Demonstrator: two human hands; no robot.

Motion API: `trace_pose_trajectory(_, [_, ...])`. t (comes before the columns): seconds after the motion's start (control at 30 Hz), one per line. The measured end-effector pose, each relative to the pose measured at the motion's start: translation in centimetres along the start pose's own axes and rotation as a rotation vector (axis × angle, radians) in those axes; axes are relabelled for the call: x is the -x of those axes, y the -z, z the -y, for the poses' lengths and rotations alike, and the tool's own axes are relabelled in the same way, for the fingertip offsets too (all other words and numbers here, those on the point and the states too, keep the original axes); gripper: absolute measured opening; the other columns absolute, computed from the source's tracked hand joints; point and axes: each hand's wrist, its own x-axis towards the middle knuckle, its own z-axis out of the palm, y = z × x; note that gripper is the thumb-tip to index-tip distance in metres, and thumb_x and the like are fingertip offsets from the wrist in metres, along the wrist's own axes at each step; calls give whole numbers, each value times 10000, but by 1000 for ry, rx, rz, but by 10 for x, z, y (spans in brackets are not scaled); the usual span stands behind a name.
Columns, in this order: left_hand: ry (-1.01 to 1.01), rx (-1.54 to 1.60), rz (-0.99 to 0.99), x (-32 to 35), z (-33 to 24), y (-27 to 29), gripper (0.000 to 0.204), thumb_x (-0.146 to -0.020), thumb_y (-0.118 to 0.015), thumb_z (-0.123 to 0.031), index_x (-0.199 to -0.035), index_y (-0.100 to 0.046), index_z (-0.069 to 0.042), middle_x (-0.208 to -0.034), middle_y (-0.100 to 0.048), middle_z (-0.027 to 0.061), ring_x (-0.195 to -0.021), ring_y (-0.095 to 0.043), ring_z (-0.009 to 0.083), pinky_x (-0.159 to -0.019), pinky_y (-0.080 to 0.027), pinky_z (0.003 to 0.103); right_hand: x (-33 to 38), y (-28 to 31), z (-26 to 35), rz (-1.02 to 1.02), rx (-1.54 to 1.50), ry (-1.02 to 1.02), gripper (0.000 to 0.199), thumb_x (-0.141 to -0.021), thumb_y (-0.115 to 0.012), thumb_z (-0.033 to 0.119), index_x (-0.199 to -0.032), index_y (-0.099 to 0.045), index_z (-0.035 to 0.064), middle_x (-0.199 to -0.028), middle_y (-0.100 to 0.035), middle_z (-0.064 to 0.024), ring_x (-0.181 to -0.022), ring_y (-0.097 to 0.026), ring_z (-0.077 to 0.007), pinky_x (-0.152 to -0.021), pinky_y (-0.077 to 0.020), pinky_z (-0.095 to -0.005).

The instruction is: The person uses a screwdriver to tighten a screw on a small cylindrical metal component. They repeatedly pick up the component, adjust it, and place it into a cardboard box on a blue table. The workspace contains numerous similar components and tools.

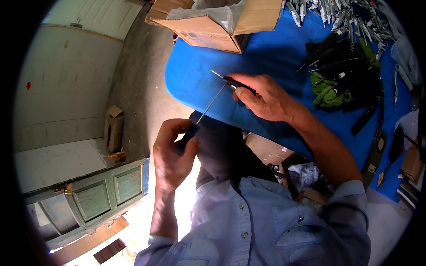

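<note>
My left hand (171, 155) is closed around the dark blue handle of a screwdriver (210, 104). The thin metal shaft slants up and to the right, and its end meets a slim black tool (239, 84). Between the fingers and thumb of my right hand (273, 99) is that black tool, over the near left part of the blue table (188, 73). A narrow metal tip sticks out of it toward the upper left. Whether the screwdriver's end sits in the black tool or only touches it, I cannot tell.
An opened cardboard box (213, 35) with clear plastic inside stands at the table's far edge. To the right lie a pile of black tools (341, 62), a green cloth (327, 91) and many silver pen-shaped tools (339, 13). A green panelled door (91, 199) lies at lower left.
</note>
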Motion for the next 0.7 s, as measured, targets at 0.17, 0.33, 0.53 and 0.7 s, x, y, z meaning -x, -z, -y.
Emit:
trace_pose_trajectory(0.17, [-326,-387,-155,4,0,-8,272,-897,-729,74,-1144,-703,-37,-1032,-730,104,-863,-727,157,-701,-606,277,-1,3,8,-6,-25,-71,412,-1002,-548,126,-1355,-584,-83,-844,-715,-140,-703,-637,-170,-687,-540,-318])
trace_pose_trajectory(0.33, [6,-85,-93,3,0,-6,184,-986,-661,-7,-1167,-681,23,-955,-731,121,-719,-704,126,-555,-560,241,-1,4,7,12,44,-46,412,-1003,-548,132,-1352,-587,-82,-844,-717,-141,-708,-648,-179,-698,-545,-322])
trace_pose_trajectory(0.53, [384,455,-14,-11,4,11,200,-1032,-601,-112,-1134,-650,52,-851,-686,99,-601,-639,101,-430,-460,198,0,-4,-1,-64,23,65,406,-1009,-547,135,-1350,-590,-80,-851,-727,-144,-734,-672,-192,-719,-555,-328])
trace_pose_trajectory(0.7, [402,430,28,-11,-4,9,225,-927,-661,-43,-1129,-632,51,-849,-659,102,-609,-622,103,-454,-471,215,-1,1,6,-11,-4,-67,404,-1006,-552,129,-1349,-589,-82,-874,-737,-147,-764,-686,-181,-727,-560,-323])
